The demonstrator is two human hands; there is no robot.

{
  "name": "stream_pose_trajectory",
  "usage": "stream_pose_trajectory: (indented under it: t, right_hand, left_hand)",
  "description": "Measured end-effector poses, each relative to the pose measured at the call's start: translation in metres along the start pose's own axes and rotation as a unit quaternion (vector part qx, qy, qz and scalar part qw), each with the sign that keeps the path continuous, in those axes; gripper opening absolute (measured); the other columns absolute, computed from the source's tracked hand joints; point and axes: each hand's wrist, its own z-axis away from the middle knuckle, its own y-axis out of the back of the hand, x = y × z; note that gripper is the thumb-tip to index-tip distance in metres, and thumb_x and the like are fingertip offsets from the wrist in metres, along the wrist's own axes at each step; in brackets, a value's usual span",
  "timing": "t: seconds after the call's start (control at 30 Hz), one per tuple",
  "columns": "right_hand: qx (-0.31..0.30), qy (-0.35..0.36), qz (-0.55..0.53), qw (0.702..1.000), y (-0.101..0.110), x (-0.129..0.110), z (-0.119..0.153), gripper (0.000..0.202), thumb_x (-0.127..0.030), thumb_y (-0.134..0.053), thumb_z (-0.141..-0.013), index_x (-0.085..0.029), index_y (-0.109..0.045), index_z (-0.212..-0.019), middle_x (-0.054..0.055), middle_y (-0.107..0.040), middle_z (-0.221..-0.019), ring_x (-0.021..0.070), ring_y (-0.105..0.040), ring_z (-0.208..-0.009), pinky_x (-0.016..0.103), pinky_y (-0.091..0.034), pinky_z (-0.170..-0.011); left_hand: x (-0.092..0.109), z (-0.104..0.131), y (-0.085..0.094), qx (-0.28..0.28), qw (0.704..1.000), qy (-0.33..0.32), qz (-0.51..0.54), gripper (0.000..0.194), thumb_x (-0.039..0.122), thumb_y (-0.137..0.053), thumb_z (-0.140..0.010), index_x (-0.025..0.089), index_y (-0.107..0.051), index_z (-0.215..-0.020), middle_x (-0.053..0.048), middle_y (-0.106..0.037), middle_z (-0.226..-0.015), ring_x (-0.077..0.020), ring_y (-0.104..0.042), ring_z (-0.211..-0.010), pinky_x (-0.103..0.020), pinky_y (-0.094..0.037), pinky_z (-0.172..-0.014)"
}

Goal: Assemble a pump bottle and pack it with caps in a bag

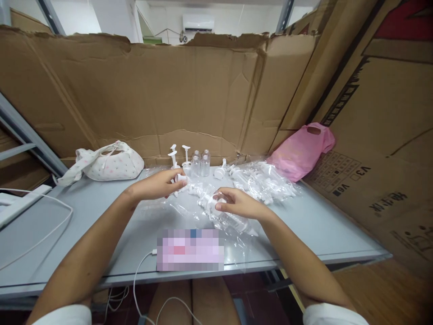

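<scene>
Clear plastic bottle (227, 216) lay on its side on the grey table (324, 225), still inside a crinkled clear wrapper (237, 239), neck end toward the person. Right hand (237, 204) sat on top of the neck end, fingers curled round it, thumb and fingertips pinching the bottle's mouth through the film. Left hand (158, 184) was just beside, up and to the left, closed on a white pump head (181, 179), its nozzle poking out past the fingertips; pump and bottle apart, not touching. Behind the hands: upright white pumps (179, 155), two small clear bottles (200, 163) standing, a heap of bagged bottles (267, 180) to the right. Pink bag (299, 151) by the cardboard wall (152, 95). Floral pouch (108, 162) far left. Blurred phone (190, 249) near the table edge, white cable (138, 275) attached.
</scene>
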Motion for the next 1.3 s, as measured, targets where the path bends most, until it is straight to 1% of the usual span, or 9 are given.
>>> stream_pose_trajectory:
  t: [0.27,0.57,0.7,0.93,1.03,1.1,1.17,1.23,1.3]
  right_hand:
    - [-0.028,0.016,-0.023,0.999,0.003,-0.005,0.003,0.040,-0.053,-0.066,-0.075,-0.018,-0.061,-0.093,0.000,-0.051,-0.076,0.0116,-0.039,-0.062,0.025,-0.032,-0.057]
    - [-0.015,0.034,-0.027,0.999,0.002,-0.003,0.003,0.041,-0.056,-0.064,-0.075,-0.018,-0.061,-0.091,-0.002,-0.045,-0.069,0.0109,-0.037,-0.060,0.024,-0.031,-0.054]
    - [-0.001,0.028,-0.027,0.999,0.002,0.000,0.001,0.044,-0.058,-0.064,-0.074,-0.019,-0.063,-0.094,0.000,-0.051,-0.073,0.0130,-0.044,-0.063,0.025,-0.035,-0.057]
    - [0.012,0.002,-0.039,0.999,-0.001,0.004,-0.003,0.039,-0.053,-0.065,-0.075,-0.018,-0.062,-0.093,-0.003,-0.044,-0.068,0.0107,-0.037,-0.058,0.025,-0.031,-0.055]
    - [0.019,-0.002,-0.041,0.999,-0.002,0.005,-0.004,0.037,-0.052,-0.065,-0.075,-0.019,-0.062,-0.091,-0.003,-0.048,-0.070,0.0109,-0.038,-0.058,0.025,-0.032,-0.055]
    - [0.030,-0.007,-0.041,0.999,-0.002,0.006,-0.005,0.036,-0.051,-0.065,-0.075,-0.019,-0.062,-0.091,-0.001,-0.052,-0.076,0.0112,-0.041,-0.061,0.025,-0.034,-0.057]
    - [0.043,-0.019,-0.049,0.998,-0.002,0.008,-0.006,0.035,-0.050,-0.065,-0.076,-0.019,-0.062,-0.090,0.001,-0.055,-0.082,0.0117,-0.044,-0.063,0.026,-0.036,-0.060]
    - [0.059,-0.029,-0.063,0.996,-0.001,0.009,-0.007,0.035,-0.050,-0.065,-0.076,-0.019,-0.061,-0.090,0.002,-0.058,-0.087,0.0122,-0.047,-0.066,0.026,-0.039,-0.061]
    - [0.079,-0.032,-0.078,0.993,0.001,0.010,-0.007,0.035,-0.052,-0.064,-0.075,-0.019,-0.061,-0.088,0.003,-0.059,-0.091,0.0129,-0.050,-0.069,0.026,-0.041,-0.062]
  left_hand:
    - [0.001,-0.003,0.015,-0.162,0.977,0.053,0.126,0.036,0.054,-0.053,-0.081,0.024,-0.059,-0.099,-0.004,-0.064,-0.081,-0.0150,-0.056,-0.070,-0.021,-0.044,-0.054]
    - [0.008,-0.010,-0.018,0.089,0.989,0.006,0.120,0.033,0.052,-0.051,-0.084,0.020,-0.054,-0.090,-0.003,-0.059,-0.081,-0.0138,-0.060,-0.061,-0.021,-0.044,-0.045]
    - [0.010,-0.011,-0.022,0.087,0.984,-0.013,0.156,0.031,0.047,-0.052,-0.084,0.018,-0.057,-0.093,-0.004,-0.062,-0.084,-0.0158,-0.062,-0.070,-0.025,-0.050,-0.053]
    - [-0.005,-0.012,-0.010,-0.015,0.979,-0.053,0.196,0.041,0.035,-0.067,-0.075,0.020,-0.056,-0.112,-0.009,-0.064,-0.108,-0.0200,-0.063,-0.096,-0.033,-0.052,-0.077]
    - [-0.006,-0.013,-0.009,-0.001,0.973,-0.063,0.220,0.036,0.033,-0.065,-0.076,0.019,-0.057,-0.109,-0.010,-0.063,-0.112,-0.0206,-0.061,-0.103,-0.035,-0.051,-0.084]
    - [-0.003,-0.012,-0.011,0.066,0.972,-0.072,0.213,0.027,0.033,-0.060,-0.080,0.018,-0.059,-0.103,-0.009,-0.064,-0.108,-0.0190,-0.061,-0.099,-0.034,-0.049,-0.085]
    - [0.001,-0.009,-0.013,0.207,0.956,-0.084,0.189,0.019,0.032,-0.057,-0.083,0.017,-0.059,-0.096,-0.006,-0.064,-0.099,-0.0162,-0.060,-0.092,-0.031,-0.048,-0.082]
    - [0.003,-0.004,-0.018,0.359,0.916,-0.095,0.148,0.013,0.031,-0.053,-0.086,0.018,-0.056,-0.087,-0.002,-0.060,-0.085,-0.0131,-0.056,-0.080,-0.026,-0.045,-0.075]
    - [0.001,0.002,-0.025,0.448,0.881,-0.099,0.112,0.020,0.032,-0.046,-0.090,0.018,-0.050,-0.075,0.001,-0.051,-0.071,-0.0114,-0.049,-0.068,-0.024,-0.041,-0.066]
